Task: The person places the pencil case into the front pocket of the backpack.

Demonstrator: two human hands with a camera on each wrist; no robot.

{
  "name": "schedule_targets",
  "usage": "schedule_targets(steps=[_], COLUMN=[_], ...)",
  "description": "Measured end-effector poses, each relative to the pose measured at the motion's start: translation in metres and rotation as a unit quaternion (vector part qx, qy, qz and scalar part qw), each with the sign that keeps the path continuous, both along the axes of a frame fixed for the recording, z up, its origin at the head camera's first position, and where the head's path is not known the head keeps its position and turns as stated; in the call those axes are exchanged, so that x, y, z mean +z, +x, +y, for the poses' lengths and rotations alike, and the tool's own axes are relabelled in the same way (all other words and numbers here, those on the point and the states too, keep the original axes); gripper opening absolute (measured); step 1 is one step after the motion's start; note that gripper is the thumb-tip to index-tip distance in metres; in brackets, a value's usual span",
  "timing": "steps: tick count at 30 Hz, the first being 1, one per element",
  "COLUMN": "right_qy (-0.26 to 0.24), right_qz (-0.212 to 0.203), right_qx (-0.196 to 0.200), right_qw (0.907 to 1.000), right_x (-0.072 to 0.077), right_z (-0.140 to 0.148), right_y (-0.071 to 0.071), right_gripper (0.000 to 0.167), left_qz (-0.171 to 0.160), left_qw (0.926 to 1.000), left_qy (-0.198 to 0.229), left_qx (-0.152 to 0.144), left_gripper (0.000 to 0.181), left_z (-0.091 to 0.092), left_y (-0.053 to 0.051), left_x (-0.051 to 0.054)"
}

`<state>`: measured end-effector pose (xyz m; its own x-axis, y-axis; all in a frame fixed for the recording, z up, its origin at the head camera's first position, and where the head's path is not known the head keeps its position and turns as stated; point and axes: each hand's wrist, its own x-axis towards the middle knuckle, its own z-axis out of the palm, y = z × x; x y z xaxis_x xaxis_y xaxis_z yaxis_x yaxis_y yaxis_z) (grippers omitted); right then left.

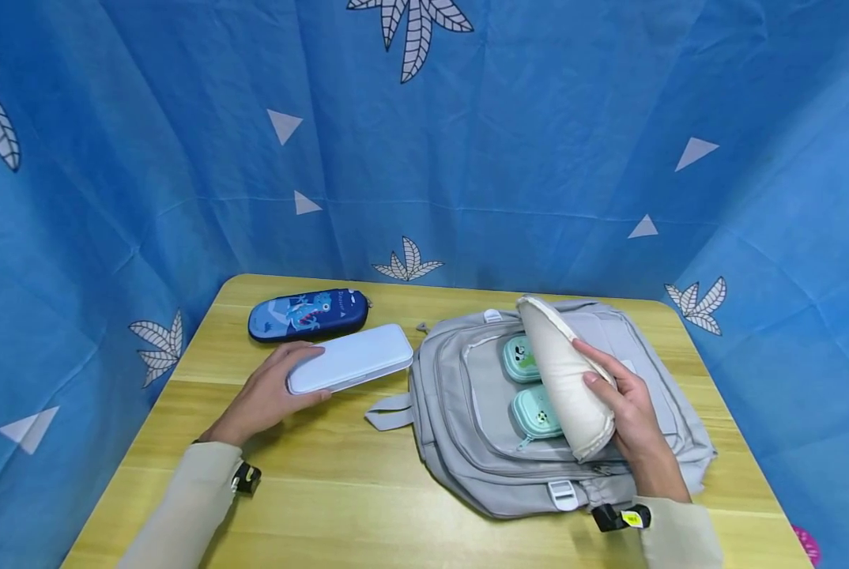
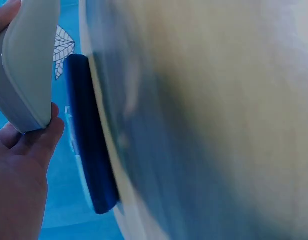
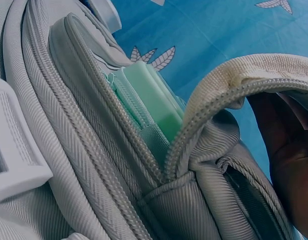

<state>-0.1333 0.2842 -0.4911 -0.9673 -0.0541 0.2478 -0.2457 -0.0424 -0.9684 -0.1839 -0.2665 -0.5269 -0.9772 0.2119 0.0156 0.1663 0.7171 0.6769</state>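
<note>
My left hand (image 1: 271, 393) grips one end of a smooth, pale white-blue pencil case (image 1: 356, 358), held above the table. In the left wrist view thumb and fingers lie on either side of that case (image 2: 31, 65). My right hand (image 1: 635, 407) pinches the cream-lined flap (image 1: 565, 379) of a grey backpack (image 1: 444, 395), folding it back from the front pocket. Inside the pocket lie two mint-green zipped cases, an upper one (image 1: 518, 359) with a panda picture and a lower one (image 1: 535, 411), both partly covered by the flap.
A dark blue dinosaur pencil case (image 1: 309, 314) lies at the back left of the wooden table (image 1: 339, 490). The backpack lies flat on the right half, a grey strap loop (image 1: 389, 412) reaching left. Blue patterned curtain (image 1: 538, 142) hangs behind and at both sides.
</note>
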Motion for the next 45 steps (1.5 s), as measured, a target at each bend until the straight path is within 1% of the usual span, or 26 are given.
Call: schedule_targets(steps=[5, 9, 13, 24, 31, 36, 41, 45], right_qy=[0.003, 0.002, 0.002, 0.005, 0.008, 0.003, -0.002, -0.001], right_qz=[0.0, 0.0, 0.002, -0.004, -0.004, -0.002, 0.002, 0.006], right_qx=[0.008, 0.01, 0.011, 0.012, 0.009, 0.007, 0.007, 0.006], right_qw=[1.0, 0.9999, 0.9999, 0.9999, 0.9999, 1.0, 1.0, 1.0], right_x=[0.001, 0.002, 0.002, 0.003, 0.004, 0.004, 0.005, 0.005], right_z=[0.0, -0.001, -0.001, -0.002, -0.002, -0.001, 0.0, 0.0], right_y=[0.0, -0.001, -0.001, -0.001, -0.001, 0.0, 0.0, 0.0], right_gripper=[0.045, 0.045, 0.045, 0.045, 0.045, 0.045, 0.044, 0.044], left_qz=[0.007, 0.017, 0.016, 0.016, 0.047, 0.054, 0.056, 0.047], left_qw=[0.9999, 0.9996, 0.999, 0.997, 0.9937, 0.9917, 0.9892, 0.9883], left_qy=[0.002, 0.005, 0.002, -0.003, -0.007, -0.006, 0.003, 0.005], left_qx=[-0.008, -0.024, -0.042, -0.076, -0.102, -0.116, -0.135, -0.145], left_gripper=[0.083, 0.081, 0.08, 0.076, 0.076, 0.076, 0.075, 0.075], left_z=[0.005, 0.014, 0.026, 0.056, 0.075, 0.088, 0.101, 0.111], left_y=[0.002, 0.004, 0.005, 0.003, -0.002, -0.007, -0.007, -0.005], left_x=[0.009, 0.017, 0.022, 0.03, 0.031, 0.032, 0.035, 0.036])
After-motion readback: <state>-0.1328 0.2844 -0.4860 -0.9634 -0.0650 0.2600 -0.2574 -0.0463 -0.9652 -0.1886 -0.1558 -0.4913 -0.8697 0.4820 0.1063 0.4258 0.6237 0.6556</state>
